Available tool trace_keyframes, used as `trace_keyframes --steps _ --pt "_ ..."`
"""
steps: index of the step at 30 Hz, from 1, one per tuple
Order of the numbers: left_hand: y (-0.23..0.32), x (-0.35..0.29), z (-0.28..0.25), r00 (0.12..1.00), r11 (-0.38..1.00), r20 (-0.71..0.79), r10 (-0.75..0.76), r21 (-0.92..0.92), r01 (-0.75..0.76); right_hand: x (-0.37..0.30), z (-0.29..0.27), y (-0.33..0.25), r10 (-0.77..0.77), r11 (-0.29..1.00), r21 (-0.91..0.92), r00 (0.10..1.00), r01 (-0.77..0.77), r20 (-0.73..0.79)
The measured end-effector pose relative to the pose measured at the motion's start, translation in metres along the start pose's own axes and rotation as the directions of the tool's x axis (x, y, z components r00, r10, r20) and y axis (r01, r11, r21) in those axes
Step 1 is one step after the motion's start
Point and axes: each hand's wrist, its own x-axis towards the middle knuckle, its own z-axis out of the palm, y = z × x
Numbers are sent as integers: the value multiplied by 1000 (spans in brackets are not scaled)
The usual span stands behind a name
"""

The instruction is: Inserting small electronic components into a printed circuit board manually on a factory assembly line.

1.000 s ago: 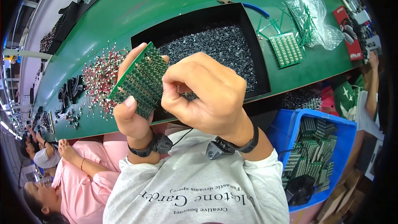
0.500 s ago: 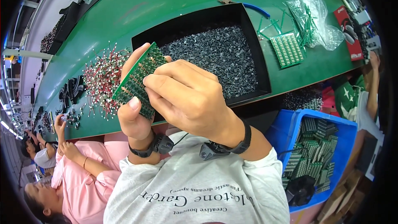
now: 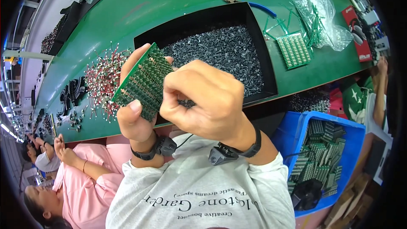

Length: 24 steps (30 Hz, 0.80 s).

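R hand (image 3: pixel 205 99) has drawn back from the green PCB panel's (image 3: pixel 144 84) face to its R edge, curled; tips hidden, so can't tell if it's pinching anything. L hand (image 3: pixel 136 122) grips panel, tilted, nr black tray (image 3: pixel 258 51); more face exposed for work.

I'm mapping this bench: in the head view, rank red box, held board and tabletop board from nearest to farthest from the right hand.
1. Held board: just left of the right hand.
2. Tabletop board: upper right.
3. Red box: far right.
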Motion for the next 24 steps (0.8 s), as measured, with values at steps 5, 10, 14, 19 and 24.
trace_keyframes --steps 5,10,14,19,24 --pt "3 3 -4 999 1000 36 11 6 -11 -1 -14 4 105 992 -82 991 -98 83" --pt "-1 4 -3 999 999 36 34 -1 -34 -9 -5 1 29 999 -29 996 -26 87" --pt "-3 2 -3 998 998 22 57 6 -57 -13 10 -1 51 999 -7 991 -51 120" --pt "0 1 2 1000 999 -2 24 23 -24 -11 7 -4 52 999 -5 984 -52 173" --pt "-4 -2 2 999 994 35 32 100 -36 -13 8 -4 50 998 -34 980 -44 193"
